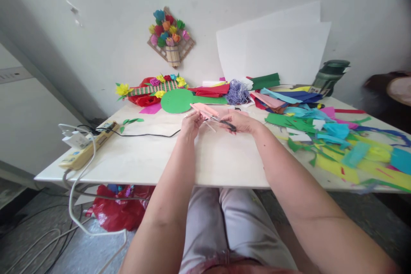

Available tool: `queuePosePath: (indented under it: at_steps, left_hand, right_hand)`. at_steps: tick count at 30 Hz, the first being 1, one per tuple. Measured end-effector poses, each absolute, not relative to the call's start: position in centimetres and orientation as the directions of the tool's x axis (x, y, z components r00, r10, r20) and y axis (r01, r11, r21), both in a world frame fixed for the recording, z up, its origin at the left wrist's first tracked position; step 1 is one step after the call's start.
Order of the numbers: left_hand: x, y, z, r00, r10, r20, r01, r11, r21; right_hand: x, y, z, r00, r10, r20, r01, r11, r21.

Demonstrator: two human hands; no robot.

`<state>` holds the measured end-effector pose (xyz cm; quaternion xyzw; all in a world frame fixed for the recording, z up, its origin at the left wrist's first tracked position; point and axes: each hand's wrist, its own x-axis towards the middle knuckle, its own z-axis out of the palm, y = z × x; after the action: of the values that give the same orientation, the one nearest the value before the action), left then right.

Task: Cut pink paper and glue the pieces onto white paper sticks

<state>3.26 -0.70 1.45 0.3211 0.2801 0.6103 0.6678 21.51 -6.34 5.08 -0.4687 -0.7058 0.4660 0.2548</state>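
Observation:
My left hand (192, 123) pinches a folded piece of pink paper (208, 110) above the table. My right hand (240, 122) is closed around a pair of scissors (228, 125) with dark handles, and the blades point left at the paper's lower edge. Whether the blades are cutting at this instant I cannot tell. A narrow pale strip (210, 126) hangs below the paper, between the hands. Just behind them lies a green guitar-shaped cutout (177, 101), its neck reaching to the right behind the pink paper.
A power strip (93, 147) with chargers and cables lies on the left of the white table (138, 162). Small green leaf cutouts (132, 121) are nearby. Coloured paper scraps (337, 132) cover the right side. Purple yarn (238, 91), a paper-flower guitar (154, 89) and a green bottle (329, 78) stand behind.

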Motion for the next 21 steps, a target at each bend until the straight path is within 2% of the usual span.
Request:
queuePosePath:
  at_steps: [21]
  left_hand:
    - [3.65, -0.69, 1.25, 0.087, 0.995, 0.047, -0.607, 0.015, 0.794]
  right_hand:
    - [21.2, -6.75, 5.36, -0.413, 0.911, -0.018, 0.497, 0.208, -0.843]
